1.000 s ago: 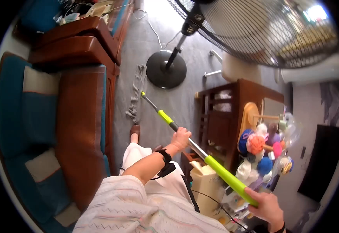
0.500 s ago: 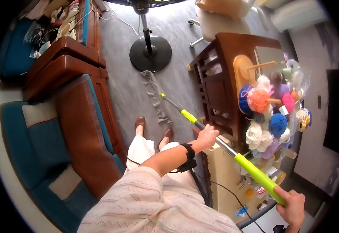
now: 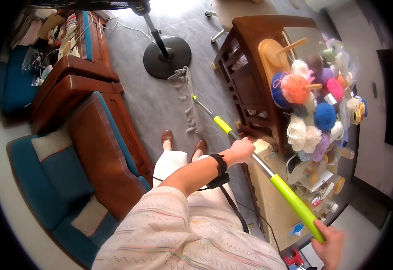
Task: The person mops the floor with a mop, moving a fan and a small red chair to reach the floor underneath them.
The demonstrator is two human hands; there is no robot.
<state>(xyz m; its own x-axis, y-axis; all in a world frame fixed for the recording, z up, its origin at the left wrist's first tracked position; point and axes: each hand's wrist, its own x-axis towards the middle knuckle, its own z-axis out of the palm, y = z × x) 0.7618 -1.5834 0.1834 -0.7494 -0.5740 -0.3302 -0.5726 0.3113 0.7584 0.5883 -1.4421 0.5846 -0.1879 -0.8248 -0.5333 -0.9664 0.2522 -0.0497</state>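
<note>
Your left hand [image 3: 242, 150] is closed round the mop [image 3: 263, 165] near centre, your right hand [image 3: 329, 244] round its green grip [image 3: 294, 202], lower right; the grey mop head [image 3: 189, 112] lies up-left of both.

1. The mop head [image 3: 190, 108] (grey, stringy) has moved from beside the left of the fan base [image 3: 155, 58] to its near right edge.
2. Its near end, first just beside the left shoe [image 3: 167, 135], now lies near the right shoe [image 3: 200, 146].
3. The fan cage [image 3: 84, 4] has slid from upper right to top left (the camera has shifted).
</note>
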